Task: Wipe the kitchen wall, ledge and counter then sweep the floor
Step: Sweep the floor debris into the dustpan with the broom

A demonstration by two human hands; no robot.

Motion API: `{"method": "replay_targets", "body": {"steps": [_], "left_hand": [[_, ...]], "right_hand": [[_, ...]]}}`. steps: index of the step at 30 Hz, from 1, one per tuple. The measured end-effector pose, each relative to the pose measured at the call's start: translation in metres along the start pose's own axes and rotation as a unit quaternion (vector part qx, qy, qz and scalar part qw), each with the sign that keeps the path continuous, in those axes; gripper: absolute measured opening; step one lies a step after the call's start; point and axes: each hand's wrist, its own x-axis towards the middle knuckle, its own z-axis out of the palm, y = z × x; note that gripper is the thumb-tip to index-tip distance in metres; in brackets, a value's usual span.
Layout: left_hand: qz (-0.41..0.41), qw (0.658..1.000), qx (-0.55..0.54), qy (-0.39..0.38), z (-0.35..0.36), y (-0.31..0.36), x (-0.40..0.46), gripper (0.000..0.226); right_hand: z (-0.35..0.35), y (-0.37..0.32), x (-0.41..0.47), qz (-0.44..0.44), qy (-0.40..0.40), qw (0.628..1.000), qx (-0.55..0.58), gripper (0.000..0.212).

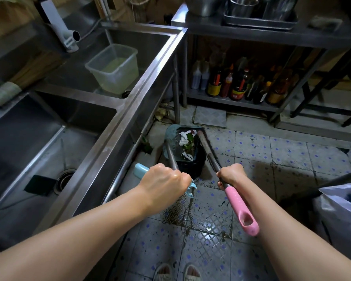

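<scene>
My left hand [166, 181] grips the metal shaft of a long-handled dustpan whose blue grip [140, 170] pokes out behind my knuckles. The blue dustpan [171, 132] rests on the tiled floor [272, 157] ahead, holding white scraps and green leaf bits [187, 144]. My right hand [230, 175] grips a broom handle just above its pink end [242, 209]. The broom shaft [206, 146] runs down to the pan's right side; its dark bristles [193, 167] sit by the pan's mouth.
A steel double sink [118, 126] runs along the left, with a clear plastic tub [114, 67] in the far basin. A steel table [272, 35] ahead holds pots; sauce bottles [237, 86] stand on its lower shelf. A plastic bag [340, 211] hangs at right. My sandalled feet [177, 272] are below.
</scene>
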Motion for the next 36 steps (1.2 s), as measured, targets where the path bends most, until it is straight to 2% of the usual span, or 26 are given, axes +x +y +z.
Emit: {"method": "replay_targets", "body": {"steps": [4,10,13,17,19,22,23,25,28,31,36], "left_hand": [[-0.01,1.0,0.004,-0.02,0.002,-0.001,0.002,0.033],[-0.029,1.0,-0.002,-0.01,-0.002,0.001,-0.008,0.03],[-0.03,0.999,0.005,-0.019,-0.001,-0.005,-0.004,0.031],[-0.019,1.0,0.018,0.009,0.003,0.003,-0.015,0.009],[-0.015,0.999,0.034,0.008,0.004,0.0,-0.017,0.016],[-0.006,0.998,0.054,0.008,0.002,-0.002,-0.009,0.006],[-0.007,0.998,0.058,0.012,0.001,-0.001,-0.008,0.007],[-0.022,0.999,0.048,0.004,-0.003,0.003,-0.015,0.026],[-0.006,0.998,0.066,0.01,-0.001,-0.004,-0.021,0.007],[-0.012,0.999,0.046,-0.023,-0.006,-0.005,-0.015,0.025],[-0.012,0.999,0.034,-0.014,-0.009,-0.003,-0.024,0.019]], "right_hand": [[0.004,-0.002,0.001,-0.011,0.003,1.0,0.005,0.014],[0.025,0.008,-0.006,-0.021,0.028,0.999,-0.012,0.017],[0.034,0.007,0.0,-0.028,0.033,0.999,-0.003,0.027],[0.038,0.006,-0.012,-0.016,0.035,0.999,0.007,0.021],[0.039,0.005,-0.014,-0.013,0.038,0.999,0.015,0.021],[0.04,-0.002,-0.012,-0.025,0.032,0.999,0.014,0.023],[0.039,-0.003,-0.013,-0.023,0.028,0.999,0.005,0.023],[0.037,0.001,-0.015,-0.015,0.036,0.999,-0.02,0.021],[0.035,0.002,-0.016,-0.019,0.034,0.999,-0.021,0.021],[0.037,-0.001,-0.015,-0.027,0.029,0.999,-0.001,0.022],[0.03,0.001,-0.02,-0.02,0.043,0.999,-0.006,0.02]]}}
